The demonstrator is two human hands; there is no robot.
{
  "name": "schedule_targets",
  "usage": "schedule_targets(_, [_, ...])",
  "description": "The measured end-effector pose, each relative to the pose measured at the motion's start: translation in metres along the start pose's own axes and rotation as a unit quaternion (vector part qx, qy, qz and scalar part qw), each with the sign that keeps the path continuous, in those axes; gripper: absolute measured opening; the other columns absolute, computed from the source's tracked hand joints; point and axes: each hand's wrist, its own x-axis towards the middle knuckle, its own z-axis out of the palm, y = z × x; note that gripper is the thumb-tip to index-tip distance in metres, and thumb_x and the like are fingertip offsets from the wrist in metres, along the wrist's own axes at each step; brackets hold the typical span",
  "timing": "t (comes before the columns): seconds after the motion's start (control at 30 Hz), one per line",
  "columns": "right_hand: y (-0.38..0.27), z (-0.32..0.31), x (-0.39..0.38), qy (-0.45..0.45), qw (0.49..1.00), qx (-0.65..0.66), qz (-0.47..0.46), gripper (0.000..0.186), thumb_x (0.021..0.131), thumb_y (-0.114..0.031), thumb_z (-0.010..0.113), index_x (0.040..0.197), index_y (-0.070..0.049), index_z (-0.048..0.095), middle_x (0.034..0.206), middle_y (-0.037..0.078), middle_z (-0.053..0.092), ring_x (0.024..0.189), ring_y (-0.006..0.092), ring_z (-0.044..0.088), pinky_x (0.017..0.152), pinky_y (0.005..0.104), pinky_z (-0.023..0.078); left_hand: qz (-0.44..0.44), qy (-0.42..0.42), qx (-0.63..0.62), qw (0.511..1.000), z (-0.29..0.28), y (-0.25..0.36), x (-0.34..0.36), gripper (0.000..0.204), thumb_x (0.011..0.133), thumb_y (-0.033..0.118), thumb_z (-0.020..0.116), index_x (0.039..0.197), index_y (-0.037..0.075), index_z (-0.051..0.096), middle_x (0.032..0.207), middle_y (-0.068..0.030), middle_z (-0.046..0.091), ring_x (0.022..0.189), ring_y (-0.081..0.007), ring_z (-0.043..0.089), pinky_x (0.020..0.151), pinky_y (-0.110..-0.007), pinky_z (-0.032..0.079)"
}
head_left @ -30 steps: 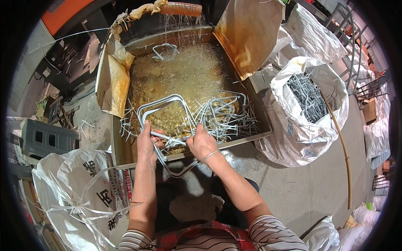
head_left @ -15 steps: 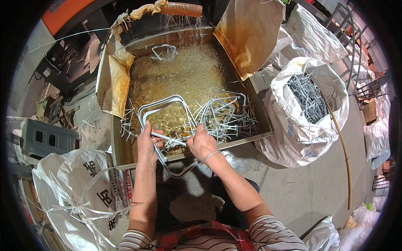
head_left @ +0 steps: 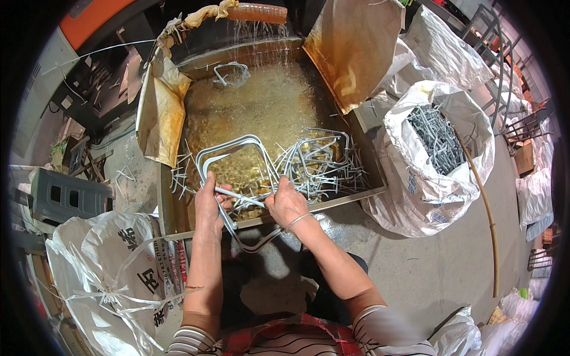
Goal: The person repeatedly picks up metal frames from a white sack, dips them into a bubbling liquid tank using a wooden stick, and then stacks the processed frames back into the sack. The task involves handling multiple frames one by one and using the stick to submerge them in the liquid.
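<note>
Two or so bent, pale grey rod-like frames (head_left: 249,140), rounded at the corners, are held in front of me over the near edge of a water-filled metal tank (head_left: 273,216). My left hand (head_left: 209,197) is closed around their left side, thumb up. On the right side, my right hand (head_left: 287,203) grips them with its fingers curled in; the fingertips are partly hidden. The frames' lower ends hang past the tank's rim toward me. Beside my right hand, a tangle of similar grey pieces (head_left: 320,172) lies in the tank.
Water falls from an orange-brown hose (head_left: 258,13) at the tank's back. Another frame (head_left: 230,74) lies in the water there. Stained sheets (head_left: 163,110) flank the tank. At right stands a white sack of grey pieces (head_left: 436,139) with a long stick (head_left: 490,222); another white sack (head_left: 98,255) is at left.
</note>
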Motion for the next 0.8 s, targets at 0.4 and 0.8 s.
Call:
schedule_targets(0.4, [0.0025,0.0033,0.0012,-0.004,1.0,-0.002,0.0,0.038,0.078,-0.019,0.051,0.1,0.009,0.038,0.089,0.03,0.054,0.078,0.0431,0.059,0.069,0.0454,0.049,-0.002,-0.004,-0.004,1.0,-0.0026,-0.0013,0.0025,0.032,0.09,0.034,0.051,0.079,0.005,0.046,0.066,-0.0097,0.054,0.047,-0.0089,0.044,0.038,-0.021,0.033])
schedule_targets(0.8, [0.0007,0.0026,0.0016,-0.023,0.999,-0.01,0.021,0.038,0.079,-0.021,0.052,0.1,0.008,0.038,0.092,0.029,0.054,0.081,0.0424,0.059,0.071,0.0451,0.049,-0.001,-0.005,-0.002,1.0,-0.0036,-0.0028,0.0047,0.031,0.09,0.033,0.051,0.08,0.005,0.045,0.067,-0.0096,0.054,0.047,-0.0085,0.045,0.037,-0.02,0.033])
